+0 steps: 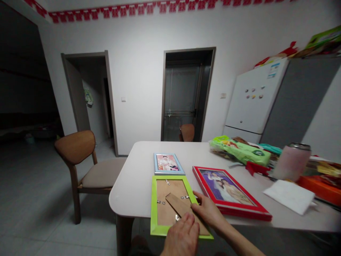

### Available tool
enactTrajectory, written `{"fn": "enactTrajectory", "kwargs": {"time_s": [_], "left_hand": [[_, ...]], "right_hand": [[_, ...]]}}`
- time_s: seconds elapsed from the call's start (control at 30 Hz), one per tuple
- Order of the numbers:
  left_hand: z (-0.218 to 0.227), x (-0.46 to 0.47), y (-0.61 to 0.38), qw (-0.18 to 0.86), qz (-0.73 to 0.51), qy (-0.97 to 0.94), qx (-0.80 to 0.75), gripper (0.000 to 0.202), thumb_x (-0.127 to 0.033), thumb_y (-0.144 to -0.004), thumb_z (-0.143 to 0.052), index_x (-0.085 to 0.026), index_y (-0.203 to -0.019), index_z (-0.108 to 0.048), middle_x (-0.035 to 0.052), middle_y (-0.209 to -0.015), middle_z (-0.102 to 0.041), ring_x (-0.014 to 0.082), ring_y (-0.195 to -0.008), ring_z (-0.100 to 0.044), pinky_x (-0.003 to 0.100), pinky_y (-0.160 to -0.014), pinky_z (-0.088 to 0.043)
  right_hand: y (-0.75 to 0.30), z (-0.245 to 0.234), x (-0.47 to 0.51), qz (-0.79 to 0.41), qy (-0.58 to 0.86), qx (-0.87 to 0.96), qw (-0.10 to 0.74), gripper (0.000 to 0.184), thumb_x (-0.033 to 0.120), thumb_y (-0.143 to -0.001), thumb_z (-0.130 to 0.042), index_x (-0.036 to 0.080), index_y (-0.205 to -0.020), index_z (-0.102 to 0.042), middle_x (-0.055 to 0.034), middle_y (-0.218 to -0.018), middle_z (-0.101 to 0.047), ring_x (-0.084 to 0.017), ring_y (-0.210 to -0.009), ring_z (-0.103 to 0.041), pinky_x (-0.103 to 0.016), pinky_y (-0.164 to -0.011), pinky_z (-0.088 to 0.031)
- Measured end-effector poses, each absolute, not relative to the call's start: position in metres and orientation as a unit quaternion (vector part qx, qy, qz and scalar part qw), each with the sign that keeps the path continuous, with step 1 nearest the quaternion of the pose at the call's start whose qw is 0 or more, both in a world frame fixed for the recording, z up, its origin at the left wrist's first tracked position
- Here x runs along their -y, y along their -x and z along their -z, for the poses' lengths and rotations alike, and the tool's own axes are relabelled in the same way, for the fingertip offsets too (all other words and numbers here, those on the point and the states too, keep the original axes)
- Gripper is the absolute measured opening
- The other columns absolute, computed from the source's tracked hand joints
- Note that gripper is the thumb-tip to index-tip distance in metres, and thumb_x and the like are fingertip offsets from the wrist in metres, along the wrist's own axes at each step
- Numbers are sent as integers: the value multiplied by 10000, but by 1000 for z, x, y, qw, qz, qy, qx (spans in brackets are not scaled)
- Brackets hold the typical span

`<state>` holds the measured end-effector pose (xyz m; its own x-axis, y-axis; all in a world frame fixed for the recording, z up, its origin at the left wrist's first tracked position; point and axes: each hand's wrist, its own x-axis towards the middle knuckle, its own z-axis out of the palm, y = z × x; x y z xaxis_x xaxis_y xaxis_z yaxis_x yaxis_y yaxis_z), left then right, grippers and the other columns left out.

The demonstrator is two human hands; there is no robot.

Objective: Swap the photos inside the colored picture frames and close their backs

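A green picture frame (153, 206) lies face down over the table's near edge, showing its brown backing board, metal clips and an angled support leg (176, 204). My left hand (182, 233) closes over its lower edge, fingers bent and pressed together by the bottom clip and the leg; its thumb is hidden. At the right side, my right hand (207, 209) grips the border, with fingers over the edge and near the leg. Just beyond lies a light-blue picture frame (156, 165), photo up. A red picture frame (231, 193) with a photo of two people rests to the right.
On the white table (133, 185), a green packet (239, 151), a pink jar (293, 161), white tissue (290, 195) and an orange box (319, 188) crowd the right side. A wooden chair (77, 153) stands at the left. A fridge (253, 99) is behind, right.
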<state>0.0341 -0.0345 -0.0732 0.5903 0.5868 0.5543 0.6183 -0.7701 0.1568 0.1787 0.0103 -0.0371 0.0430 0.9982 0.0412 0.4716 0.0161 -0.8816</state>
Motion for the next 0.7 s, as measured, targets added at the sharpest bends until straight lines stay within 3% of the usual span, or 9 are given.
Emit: {"fn": "enactTrajectory", "kwargs": {"time_s": [0.17, 0.43, 0.57, 0.7], "left_hand": [[61, 36, -8, -51, 227, 895, 381, 468, -246, -680, -577, -135, -1121, -468, 96, -1202, -472, 216, -1113, -413, 320, -929, -365], [38, 34, 29, -98, 175, 856, 477, 584, -348, -625, -656, -121, -1125, -459, 138, -1220, -441, 257, -1142, -372, 436, -973, -273], [36, 30, 39, -107, 178, 861, 465, 511, -310, -586, -697, -131, -1027, -510, 129, -1215, -452, 241, -1143, -373, 436, -984, -247], [37, 29, 42, -116, 182, 865, 454, 447, -267, -572, -710, -146, -961, -524, 118, -1205, -464, 234, -1134, -387, 443, -982, -244]], "right_hand": [[-177, 37, -12, -198, 652, 665, 306, 435, 195, -607, -429, 96, -1016, -535, -104, -892, -648, -191, -783, -598, -249, -697, -434], [-177, 39, -12, -115, 674, 692, 231, 412, 193, -611, -431, 112, -993, -563, -115, -904, -627, -196, -813, -567, -245, -720, -402], [-179, 43, -18, -80, 663, 712, 217, 422, 220, -634, -441, 111, -1023, -560, -121, -953, -584, -196, -878, -534, -252, -776, -382], [-175, 41, -28, -62, 640, 732, 227, 331, 225, -669, -433, 134, -927, -619, -107, -1005, -537, -171, -905, -514, -231, -820, -353]]}}
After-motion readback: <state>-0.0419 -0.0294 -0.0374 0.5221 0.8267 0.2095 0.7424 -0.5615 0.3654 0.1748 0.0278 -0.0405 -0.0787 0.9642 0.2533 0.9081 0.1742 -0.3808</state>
